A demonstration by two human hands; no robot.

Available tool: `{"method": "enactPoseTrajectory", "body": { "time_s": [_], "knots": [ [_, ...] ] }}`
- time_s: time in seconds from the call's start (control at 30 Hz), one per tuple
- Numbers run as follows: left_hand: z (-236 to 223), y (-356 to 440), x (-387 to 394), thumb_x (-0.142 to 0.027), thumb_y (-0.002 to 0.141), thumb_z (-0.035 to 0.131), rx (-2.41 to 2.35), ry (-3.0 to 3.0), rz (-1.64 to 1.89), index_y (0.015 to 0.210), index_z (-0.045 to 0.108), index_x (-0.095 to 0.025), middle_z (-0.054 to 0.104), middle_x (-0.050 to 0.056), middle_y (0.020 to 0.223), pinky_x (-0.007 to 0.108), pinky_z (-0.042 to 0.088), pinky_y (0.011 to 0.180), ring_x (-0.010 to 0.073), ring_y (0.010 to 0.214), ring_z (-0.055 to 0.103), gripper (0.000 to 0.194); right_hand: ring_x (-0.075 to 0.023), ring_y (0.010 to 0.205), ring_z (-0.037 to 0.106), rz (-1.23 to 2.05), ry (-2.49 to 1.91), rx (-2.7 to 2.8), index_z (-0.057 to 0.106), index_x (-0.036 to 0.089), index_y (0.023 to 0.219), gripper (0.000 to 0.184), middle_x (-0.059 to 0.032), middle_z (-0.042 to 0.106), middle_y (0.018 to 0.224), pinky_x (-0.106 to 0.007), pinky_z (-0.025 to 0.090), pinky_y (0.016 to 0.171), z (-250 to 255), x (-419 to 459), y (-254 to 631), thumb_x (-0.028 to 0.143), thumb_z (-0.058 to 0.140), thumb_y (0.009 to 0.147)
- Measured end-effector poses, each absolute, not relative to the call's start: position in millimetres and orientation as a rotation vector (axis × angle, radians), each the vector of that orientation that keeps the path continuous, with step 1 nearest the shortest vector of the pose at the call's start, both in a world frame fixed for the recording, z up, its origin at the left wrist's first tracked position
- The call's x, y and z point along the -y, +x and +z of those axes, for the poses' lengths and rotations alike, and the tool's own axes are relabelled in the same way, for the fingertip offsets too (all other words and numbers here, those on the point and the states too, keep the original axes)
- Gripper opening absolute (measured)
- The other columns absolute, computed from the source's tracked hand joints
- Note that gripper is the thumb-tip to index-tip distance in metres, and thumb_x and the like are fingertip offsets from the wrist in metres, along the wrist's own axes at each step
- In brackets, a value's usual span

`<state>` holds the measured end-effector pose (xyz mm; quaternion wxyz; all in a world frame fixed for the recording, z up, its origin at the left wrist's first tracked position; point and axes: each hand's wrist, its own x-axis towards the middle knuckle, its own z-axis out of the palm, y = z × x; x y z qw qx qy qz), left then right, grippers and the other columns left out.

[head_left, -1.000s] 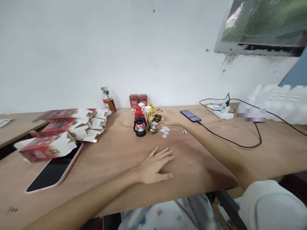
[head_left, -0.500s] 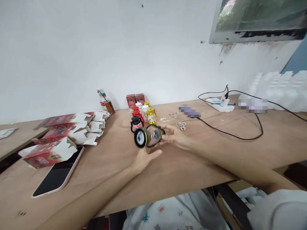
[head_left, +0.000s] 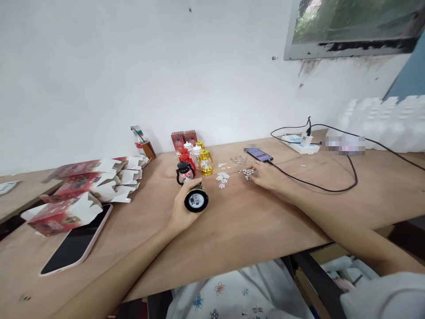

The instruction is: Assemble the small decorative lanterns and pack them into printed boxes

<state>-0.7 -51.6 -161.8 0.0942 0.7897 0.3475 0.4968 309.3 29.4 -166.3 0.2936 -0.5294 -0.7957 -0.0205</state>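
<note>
My left hand (head_left: 182,206) is wrapped round a small lantern (head_left: 196,200), which lies tipped so its round black base faces me. A white disc with dark marks shows in that base; the rest of the lantern is mostly hidden. To the right, my right hand (head_left: 264,176) reaches down at a pile of button cells (head_left: 246,172), fingers apart at the pile's edge. Just behind the held lantern stands a black lantern (head_left: 184,172), beside red (head_left: 186,156), white (head_left: 197,153) and gold (head_left: 206,162) ones. White small pieces (head_left: 222,178) lie between my hands.
Opened red boxes (head_left: 76,181) and a pink-cased phone (head_left: 78,241) lie left. Two red boxes (head_left: 178,141) and a bottle (head_left: 142,142) stand by the wall. Small metal parts (head_left: 241,159), a cabled phone (head_left: 259,154) and a power strip (head_left: 300,144) are at right.
My right hand has let go of the lantern and moved right to the button cells. The lantern has turned in my left hand, its base now towards me.
</note>
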Motion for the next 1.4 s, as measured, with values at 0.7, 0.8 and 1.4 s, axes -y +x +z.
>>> {"method": "enactPoseTrajectory", "body": {
  "time_s": [0.7, 0.8, 1.4],
  "knots": [
    [-166, 5, 55, -0.017, 0.072, 0.059, -0.994, 2.454, 1.284, 0.111, 0.053, -0.018, 0.061, 0.011, 0.109, 0.036, 0.047, 0.090, 0.0232, 0.105, 0.059, 0.039, -0.0186, 0.082, 0.059, -0.050, -1.158, 2.441, 0.067, 0.018, 0.096, 0.028, -0.0090, 0.059, 0.091, -0.032, 0.049, 0.078, -189, -36, 306, 0.020, 0.040, 0.091],
    [-165, 6, 56, -0.018, 0.073, 0.060, -1.032, 2.389, 1.316, 0.109, 0.053, -0.017, 0.061, 0.010, 0.106, 0.035, 0.048, 0.087, 0.0221, 0.100, 0.060, 0.036, -0.0181, 0.082, 0.059, -0.062, -1.090, 2.414, 0.066, 0.019, 0.098, 0.027, -0.0083, 0.059, 0.092, -0.032, 0.049, 0.077, -191, -35, 304, 0.017, 0.041, 0.090],
    [-165, 6, 57, -0.018, 0.073, 0.059, -1.001, 2.425, 1.288, 0.109, 0.053, -0.018, 0.061, 0.010, 0.108, 0.035, 0.048, 0.088, 0.0226, 0.102, 0.059, 0.037, -0.0165, 0.084, 0.059, 0.090, -0.894, 2.225, 0.062, 0.018, 0.094, 0.017, -0.0076, 0.058, 0.096, -0.033, 0.051, 0.076, -187, -24, 292, 0.014, 0.049, 0.084]
  ]
}}
